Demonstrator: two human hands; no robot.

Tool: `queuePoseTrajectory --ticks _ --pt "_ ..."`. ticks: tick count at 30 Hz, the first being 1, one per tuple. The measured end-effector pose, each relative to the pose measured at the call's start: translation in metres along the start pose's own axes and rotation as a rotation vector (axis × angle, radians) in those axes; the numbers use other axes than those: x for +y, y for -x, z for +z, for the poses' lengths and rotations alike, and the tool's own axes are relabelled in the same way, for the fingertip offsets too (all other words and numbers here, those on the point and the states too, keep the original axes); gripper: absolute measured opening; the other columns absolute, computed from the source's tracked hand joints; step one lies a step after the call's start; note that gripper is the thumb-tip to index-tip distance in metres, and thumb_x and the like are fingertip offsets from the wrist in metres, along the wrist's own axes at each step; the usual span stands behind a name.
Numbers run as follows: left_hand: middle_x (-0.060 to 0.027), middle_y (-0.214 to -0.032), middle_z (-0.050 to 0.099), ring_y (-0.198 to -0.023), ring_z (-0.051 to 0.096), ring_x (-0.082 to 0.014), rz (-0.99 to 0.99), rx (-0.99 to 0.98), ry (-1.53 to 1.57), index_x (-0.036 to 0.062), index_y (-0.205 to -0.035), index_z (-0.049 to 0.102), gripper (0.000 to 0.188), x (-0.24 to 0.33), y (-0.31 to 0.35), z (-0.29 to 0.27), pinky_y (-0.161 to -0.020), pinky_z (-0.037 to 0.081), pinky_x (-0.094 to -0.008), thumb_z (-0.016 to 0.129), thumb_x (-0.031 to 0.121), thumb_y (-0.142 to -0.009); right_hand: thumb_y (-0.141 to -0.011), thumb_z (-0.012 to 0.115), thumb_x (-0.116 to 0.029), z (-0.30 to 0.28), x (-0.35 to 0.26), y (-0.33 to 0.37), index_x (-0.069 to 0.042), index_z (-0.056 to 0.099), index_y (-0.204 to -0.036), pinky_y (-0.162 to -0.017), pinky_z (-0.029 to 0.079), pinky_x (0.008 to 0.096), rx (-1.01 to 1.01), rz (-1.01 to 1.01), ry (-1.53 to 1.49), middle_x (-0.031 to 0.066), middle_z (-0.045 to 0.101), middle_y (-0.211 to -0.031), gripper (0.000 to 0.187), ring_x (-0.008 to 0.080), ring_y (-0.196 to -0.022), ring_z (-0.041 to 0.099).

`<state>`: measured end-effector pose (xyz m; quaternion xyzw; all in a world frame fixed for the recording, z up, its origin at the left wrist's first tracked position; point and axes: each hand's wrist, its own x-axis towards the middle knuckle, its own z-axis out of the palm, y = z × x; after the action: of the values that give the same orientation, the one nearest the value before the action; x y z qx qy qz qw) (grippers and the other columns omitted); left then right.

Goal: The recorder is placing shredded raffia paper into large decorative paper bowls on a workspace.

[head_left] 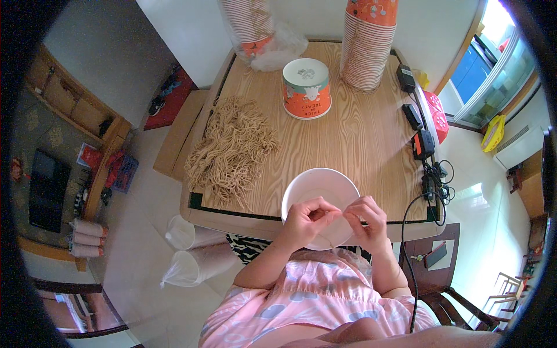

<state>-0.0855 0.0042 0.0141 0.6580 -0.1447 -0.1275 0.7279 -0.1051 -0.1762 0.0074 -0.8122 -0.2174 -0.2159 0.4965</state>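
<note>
Head view: at the lower centre of the frame, a white-lined bucket (318, 184) is seen, its mouth facing up, at the near edge of a wooden table (360, 145). Over it, the left hand (312, 219) and right hand (366, 220) are brought close together, fingers curled toward thumbs; whether anything is grasped by either cannot be made out. Tangled beige cords (232, 151) are heaped at centre left; an upturned orange-and-green bucket (307, 95) is placed at upper centre.

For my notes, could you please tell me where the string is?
In the head view, the string lies along the left side of the table, left of the orange tub and white tub.
</note>
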Motion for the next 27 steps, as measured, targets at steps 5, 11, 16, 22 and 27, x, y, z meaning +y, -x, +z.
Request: queuePoseTrajectory --ticks 5,11,16,22,27 --pt "0.0112 -0.063 0.047 -0.056 0.036 0.0024 0.019 0.008 -0.076 0.0026 -0.085 0.067 0.004 -0.003 0.0 -0.001 -0.049 0.028 -0.0162 0.068 0.007 -0.084 -0.076 0.067 -0.001 -0.003 0.001 0.0 -0.002 0.057 -0.082 -0.064 0.043 0.0356 -0.064 0.005 0.014 0.0096 0.06 -0.079 0.012 0.027 -0.072 0.057" --pt "0.0113 -0.061 0.045 -0.054 0.034 0.0021 0.035 0.056 -0.108 0.0033 -0.083 0.067 0.004 -0.005 -0.001 -0.001 -0.048 0.026 -0.017 0.068 0.007 -0.084 -0.072 0.073 -0.004 0.0 -0.006 -0.001 -0.005 0.062 -0.09 -0.063 0.044 0.034 0.033 0.137 -0.055 0.0072 0.061 -0.079 0.021 0.0244 -0.073 0.058" --pt "0.011 -0.061 0.045 -0.054 0.034 0.002 0.019 0.04 -0.092 0.0031 -0.082 0.067 0.004 -0.003 -0.001 -0.001 -0.048 0.026 -0.017 0.068 0.007 -0.084 -0.068 0.077 -0.008 0.001 -0.001 -0.002 -0.007 0.065 -0.088 -0.063 0.045 0.0329 0.049 -0.007 0.042 0.0059 0.062 -0.078 0.023 0.0233 -0.071 0.058" --pt "0.0106 -0.062 0.047 -0.055 0.035 0.0023 0.015 0.031 -0.078 0.0027 -0.081 0.067 0.006 -0.006 -0.002 -0.001 -0.048 0.027 -0.017 0.069 0.007 -0.084 -0.069 0.076 -0.007 0.001 0.002 -0.002 -0.007 0.066 -0.087 -0.062 0.043 0.0335 0.029 -0.086 0.081 0.0052 0.061 -0.077 0.021 0.0219 -0.069 0.058" --pt "0.01 -0.062 0.049 -0.056 0.038 0.002 0.025 0.02 -0.069 0.0019 -0.082 0.067 0.006 -0.004 -0.002 -0.001 -0.049 0.03 -0.0166 0.069 0.007 -0.084 -0.072 0.073 -0.005 -0.001 -0.001 -0.004 -0.006 0.065 -0.085 -0.061 0.042 0.0337 0.026 -0.074 0.069 0.0061 0.06 -0.076 0.015 0.0225 -0.068 0.057"
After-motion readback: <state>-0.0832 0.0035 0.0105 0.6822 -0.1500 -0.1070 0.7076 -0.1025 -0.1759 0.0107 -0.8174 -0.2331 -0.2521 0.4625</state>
